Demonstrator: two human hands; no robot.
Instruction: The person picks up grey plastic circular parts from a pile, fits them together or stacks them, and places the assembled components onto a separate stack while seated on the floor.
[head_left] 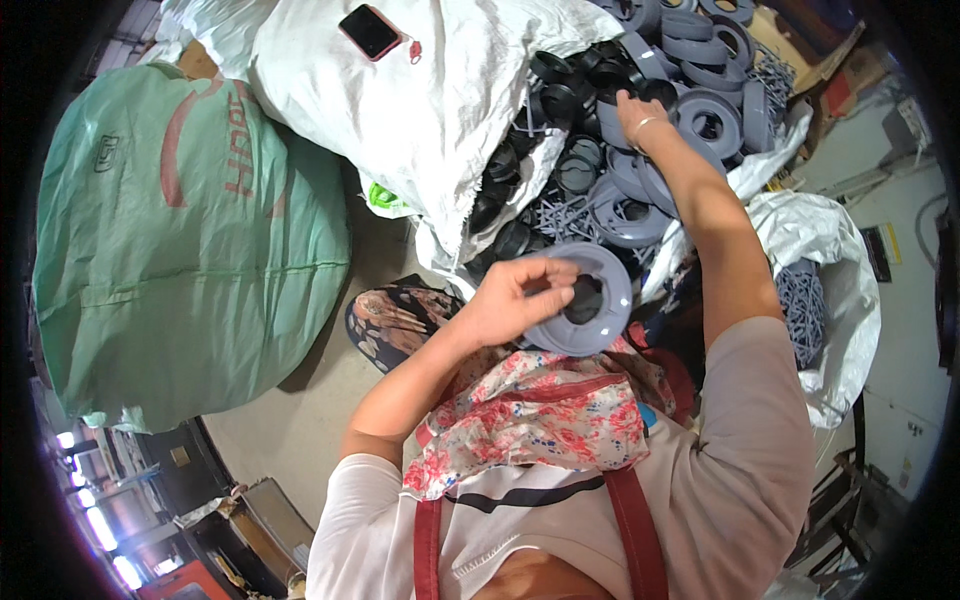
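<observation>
Above my lap, a round grey plastic ring (612, 300) with a wide flange leans tilted, its centre dark. My left hand (515, 300) grips its left rim, with the thumb and fingers curled over the near face. My right arm stretches forward to the pile of parts. Over there my right hand (643, 118) has its fingers apart, between a grey ring (610, 125) and a black plastic ring (658, 92); part of the fingers is hidden. More grey flanged rings (708, 122) and black rings (552, 104) lie around it.
A white woven sack (400, 110) bears a phone (370, 33). To the left stands a big green sack (190, 250). Thin grey plastic pieces (570, 218) lie among the rings, and more fill an open white bag (845, 300) at right. A floral apron (540, 400) covers my lap.
</observation>
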